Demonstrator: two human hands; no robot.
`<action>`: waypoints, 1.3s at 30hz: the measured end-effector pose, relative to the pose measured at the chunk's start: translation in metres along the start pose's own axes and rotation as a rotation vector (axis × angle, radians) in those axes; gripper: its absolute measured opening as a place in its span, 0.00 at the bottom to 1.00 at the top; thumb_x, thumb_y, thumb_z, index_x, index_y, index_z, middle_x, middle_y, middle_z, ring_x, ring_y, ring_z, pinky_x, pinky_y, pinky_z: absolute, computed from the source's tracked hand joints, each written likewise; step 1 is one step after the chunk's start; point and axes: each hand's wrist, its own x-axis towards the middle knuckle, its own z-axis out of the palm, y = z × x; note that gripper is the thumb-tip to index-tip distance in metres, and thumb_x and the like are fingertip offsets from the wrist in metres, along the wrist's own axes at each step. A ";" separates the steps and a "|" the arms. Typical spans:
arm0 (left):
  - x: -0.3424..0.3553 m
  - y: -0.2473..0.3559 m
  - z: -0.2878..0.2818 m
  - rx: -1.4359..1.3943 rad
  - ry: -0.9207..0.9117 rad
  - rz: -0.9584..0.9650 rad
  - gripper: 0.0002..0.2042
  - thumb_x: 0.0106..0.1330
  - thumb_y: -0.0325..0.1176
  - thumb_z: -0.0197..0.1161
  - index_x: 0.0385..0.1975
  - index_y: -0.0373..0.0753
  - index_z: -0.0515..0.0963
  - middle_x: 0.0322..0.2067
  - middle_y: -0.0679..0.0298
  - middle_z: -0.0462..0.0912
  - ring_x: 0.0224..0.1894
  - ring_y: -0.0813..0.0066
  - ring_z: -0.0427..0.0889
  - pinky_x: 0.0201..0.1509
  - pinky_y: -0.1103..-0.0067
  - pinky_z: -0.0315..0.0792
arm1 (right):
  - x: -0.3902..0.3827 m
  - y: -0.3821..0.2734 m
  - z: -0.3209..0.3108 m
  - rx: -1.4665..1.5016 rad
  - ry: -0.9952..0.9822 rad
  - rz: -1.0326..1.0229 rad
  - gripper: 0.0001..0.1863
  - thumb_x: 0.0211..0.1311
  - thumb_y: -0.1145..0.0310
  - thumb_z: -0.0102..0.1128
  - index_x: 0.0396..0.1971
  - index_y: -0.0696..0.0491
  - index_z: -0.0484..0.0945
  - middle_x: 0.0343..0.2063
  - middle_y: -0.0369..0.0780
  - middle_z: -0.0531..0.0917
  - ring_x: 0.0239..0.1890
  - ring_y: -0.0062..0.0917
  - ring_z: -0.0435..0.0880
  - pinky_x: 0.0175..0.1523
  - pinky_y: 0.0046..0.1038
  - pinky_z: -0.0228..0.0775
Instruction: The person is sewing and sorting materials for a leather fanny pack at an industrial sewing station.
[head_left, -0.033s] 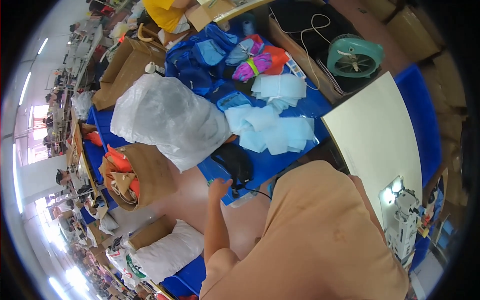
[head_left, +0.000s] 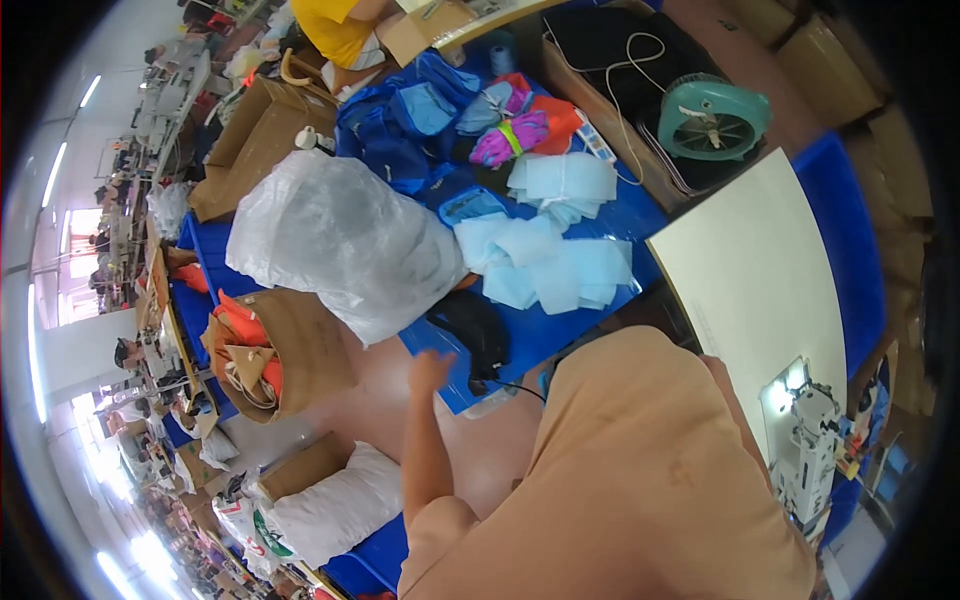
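My left hand (head_left: 430, 371) is over the near-left corner of the blue tabletop (head_left: 575, 318), slightly blurred. Its fingers point toward the table, and I see nothing in them. Just right of it lies a black, soft-looking curved thing (head_left: 474, 328), with a thin dark cord trailing from its near end. A large translucent plastic bag (head_left: 340, 240), bulging with contents I cannot make out, sits beyond the hand. Pale blue fabric pieces (head_left: 550, 265) lie overlapping to the right. Of my right arm only a strip shows beside my tan-clothed body; my right hand is out of sight.
Blue bags (head_left: 395, 140) and purple bundled fabric (head_left: 510, 138) lie at the back. A green blower fan (head_left: 712, 120) stands at far right, above a white worktop (head_left: 755, 270) with a sewing machine (head_left: 808, 440). At left are a round cardboard container (head_left: 315, 350) and a white sack (head_left: 340, 505).
My left hand has moved a little left, away from the black thing and back from the table corner. The whole view has shifted slightly.
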 end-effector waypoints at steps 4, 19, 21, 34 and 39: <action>0.071 -0.036 -0.180 -0.238 0.835 0.127 0.25 0.64 0.39 0.66 0.56 0.29 0.74 0.57 0.43 0.76 0.60 0.46 0.74 0.66 0.61 0.66 | 0.000 0.016 0.007 0.081 0.006 0.083 0.16 0.59 0.59 0.63 0.31 0.59 0.83 0.26 0.50 0.86 0.30 0.36 0.86 0.36 0.36 0.75; 0.157 -0.057 -0.222 -0.181 0.650 0.245 0.10 0.60 0.32 0.57 0.35 0.38 0.85 0.33 0.46 0.85 0.38 0.47 0.85 0.45 0.59 0.76 | 0.010 0.046 0.029 0.151 0.088 0.144 0.12 0.59 0.66 0.63 0.26 0.61 0.83 0.18 0.44 0.83 0.24 0.20 0.78 0.30 0.32 0.71; 0.132 -0.032 -0.169 -0.095 0.574 0.187 0.10 0.61 0.37 0.60 0.33 0.39 0.84 0.28 0.49 0.85 0.35 0.47 0.84 0.42 0.58 0.76 | 0.020 0.047 0.027 0.100 0.043 0.141 0.12 0.59 0.66 0.63 0.26 0.62 0.83 0.18 0.44 0.83 0.24 0.19 0.78 0.30 0.31 0.70; 0.060 0.051 -0.072 -0.237 0.578 0.271 0.07 0.63 0.35 0.60 0.30 0.38 0.80 0.25 0.52 0.82 0.33 0.46 0.81 0.46 0.59 0.70 | 0.046 0.051 0.025 0.130 -0.001 0.067 0.13 0.59 0.65 0.66 0.27 0.63 0.84 0.21 0.44 0.85 0.26 0.21 0.80 0.31 0.31 0.73; 0.028 0.079 -0.135 -0.467 0.741 0.330 0.03 0.58 0.29 0.63 0.26 0.38 0.79 0.31 0.55 0.82 0.39 0.50 0.80 0.49 0.60 0.68 | 0.042 0.061 0.038 0.127 0.009 0.121 0.15 0.56 0.62 0.67 0.30 0.61 0.85 0.24 0.49 0.86 0.28 0.29 0.86 0.34 0.34 0.75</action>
